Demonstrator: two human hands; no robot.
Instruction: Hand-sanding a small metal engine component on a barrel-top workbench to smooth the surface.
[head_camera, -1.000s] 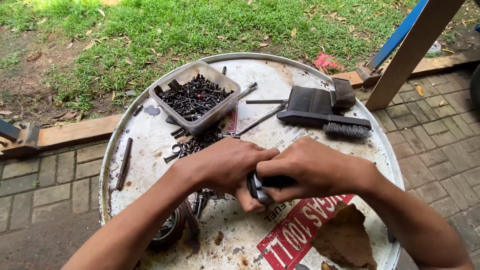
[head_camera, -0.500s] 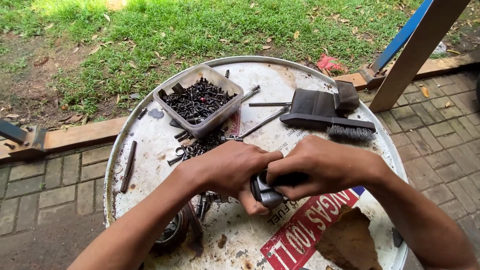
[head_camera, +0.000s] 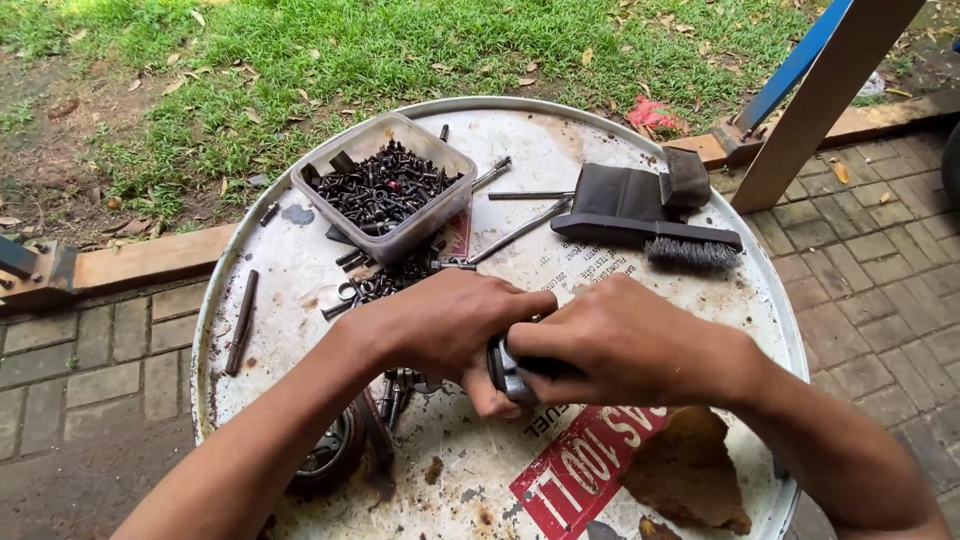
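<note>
Both hands meet over the middle of a white round drum top (head_camera: 300, 290). My left hand (head_camera: 450, 325) and my right hand (head_camera: 625, 345) are closed together around a small dark metal part (head_camera: 508, 370), of which only a grey curved edge shows between the fingers. Just behind the left hand lies a heap of loose black screws and rings (head_camera: 375, 280). A clear plastic tub (head_camera: 385, 185) full of black screws stands further back on the left.
A black wire brush (head_camera: 650, 235) and folded dark pouch (head_camera: 625, 190) lie at the back right. Long metal rods (head_camera: 520, 230) rest beside the tub. A dark round part (head_camera: 325, 460) sits at the front left. Grass, brick paving and a slanted wooden post (head_camera: 830, 95) surround the drum.
Both hands stay clasped on the small part in the same spot. The view has shifted slightly, so the drum sits a little lower and further right.
</note>
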